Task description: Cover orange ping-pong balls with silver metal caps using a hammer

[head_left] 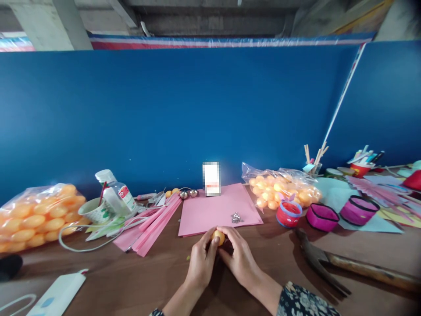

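Note:
An orange ping-pong ball (219, 237) sits between my two hands, above the front of the brown table. My left hand (201, 259) closes on it from the left, with the thumb across its face. From the right, the fingers of my right hand (241, 259) curl over its top and side. Just beyond my fingertips lies a pink sheet of paper (210, 215). A small heap of silvery beads or bells (236, 217) rests on that sheet, near its front right part.
Clear bags of orange balls stand left (39, 219) and right (279, 188). A claw hammer (362, 263) lies at the right front. Pink paper strips (154, 226), a cup (95, 210) and a bottle (118, 188) are left. Magenta fabric rings (322, 217) sit right. A blue partition (197, 109) rises behind.

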{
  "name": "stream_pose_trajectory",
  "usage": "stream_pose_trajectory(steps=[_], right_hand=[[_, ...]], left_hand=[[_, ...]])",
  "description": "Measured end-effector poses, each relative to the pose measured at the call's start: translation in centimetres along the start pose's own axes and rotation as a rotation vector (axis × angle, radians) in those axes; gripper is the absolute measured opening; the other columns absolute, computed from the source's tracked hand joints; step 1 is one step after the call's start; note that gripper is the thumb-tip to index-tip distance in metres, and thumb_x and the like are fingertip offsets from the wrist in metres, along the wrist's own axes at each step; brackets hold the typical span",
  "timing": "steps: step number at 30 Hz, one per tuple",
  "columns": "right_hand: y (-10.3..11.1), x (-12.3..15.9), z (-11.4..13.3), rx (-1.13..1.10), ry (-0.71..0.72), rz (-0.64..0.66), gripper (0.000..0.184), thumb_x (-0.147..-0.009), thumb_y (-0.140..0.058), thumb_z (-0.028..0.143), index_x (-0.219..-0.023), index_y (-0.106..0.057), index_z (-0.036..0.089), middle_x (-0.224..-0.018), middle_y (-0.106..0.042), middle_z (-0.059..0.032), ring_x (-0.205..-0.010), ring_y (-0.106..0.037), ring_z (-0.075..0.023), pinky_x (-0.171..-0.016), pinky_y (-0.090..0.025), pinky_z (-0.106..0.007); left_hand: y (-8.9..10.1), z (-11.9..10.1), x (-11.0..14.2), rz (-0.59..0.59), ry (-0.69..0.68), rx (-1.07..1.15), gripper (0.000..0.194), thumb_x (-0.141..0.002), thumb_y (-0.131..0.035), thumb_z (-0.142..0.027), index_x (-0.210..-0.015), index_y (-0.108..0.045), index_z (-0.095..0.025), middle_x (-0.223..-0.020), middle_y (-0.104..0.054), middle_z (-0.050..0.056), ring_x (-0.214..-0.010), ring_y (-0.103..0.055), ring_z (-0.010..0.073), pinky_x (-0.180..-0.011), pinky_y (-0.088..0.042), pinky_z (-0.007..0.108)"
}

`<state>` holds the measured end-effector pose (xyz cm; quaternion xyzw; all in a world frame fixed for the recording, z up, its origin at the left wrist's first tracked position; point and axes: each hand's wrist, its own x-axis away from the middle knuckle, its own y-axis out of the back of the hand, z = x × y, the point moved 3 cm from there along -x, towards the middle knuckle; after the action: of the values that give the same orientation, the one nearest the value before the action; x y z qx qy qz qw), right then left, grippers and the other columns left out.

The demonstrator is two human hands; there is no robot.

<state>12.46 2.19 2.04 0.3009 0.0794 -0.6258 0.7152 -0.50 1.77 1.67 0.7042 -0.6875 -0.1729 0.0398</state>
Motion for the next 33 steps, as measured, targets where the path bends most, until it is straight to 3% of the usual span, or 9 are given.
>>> stream_pose_trajectory(steps=[7, 18, 27, 33], right_hand=[[0.18, -0.02, -0.11, 0.019, -0.009, -0.057, 0.043, -0.069, -0.05, -0.001, -0.106, -0.053, 0.023, -0.105, -0.059, -0.0052, -0.099, -0.057, -0.0195, -0.088, -0.047, -0.034], [-0.17, 0.23, -0.42, -0.085, -0.038, 0.001, 0.032, -0.075, -0.052, 0.006, -0.103, -0.052, 0.022, -0.103, -0.06, -0.0054, -0.094, -0.058, -0.0179, -0.082, -0.051, -0.031], [-0.26, -0.04, -0.89, -0.254, -0.118, -0.023, 0.033, -0.075, -0.056, 0.011, -0.106, -0.052, 0.021, -0.105, -0.062, -0.0057, -0.096, -0.061, -0.019, -0.084, -0.052, -0.032], [-0.15, -0.04, -0.73, -0.212, -0.104, -0.038, 0.032, -0.077, -0.052, 0.01, -0.107, -0.054, 0.02, -0.106, -0.062, -0.0074, -0.096, -0.062, -0.0195, -0.082, -0.053, -0.033]], left_hand=[[-0.06, 0.31, -0.02, -0.044, -0.029, -0.019, 0.04, -0.078, -0.056, -0.039, -0.112, -0.06, -0.02, -0.113, -0.065, 0.008, -0.106, -0.058, 0.0241, -0.095, -0.043, 0.038], [0.33, 0.34, -0.36, -0.093, -0.004, 0.09, 0.033, -0.081, -0.051, -0.04, -0.098, -0.067, -0.017, -0.102, -0.07, 0.008, -0.096, -0.063, 0.0227, -0.088, -0.048, 0.034], [0.31, 0.02, -0.15, -0.122, -0.045, 0.059, 0.033, -0.084, -0.046, -0.037, -0.103, -0.065, -0.018, -0.107, -0.067, 0.008, -0.103, -0.06, 0.0215, -0.094, -0.044, 0.035], [0.25, 0.11, -0.08, -0.09, -0.1, -0.023, 0.035, -0.076, -0.059, -0.035, -0.107, -0.061, -0.019, -0.107, -0.065, 0.009, -0.098, -0.061, 0.0219, -0.089, -0.047, 0.035]])
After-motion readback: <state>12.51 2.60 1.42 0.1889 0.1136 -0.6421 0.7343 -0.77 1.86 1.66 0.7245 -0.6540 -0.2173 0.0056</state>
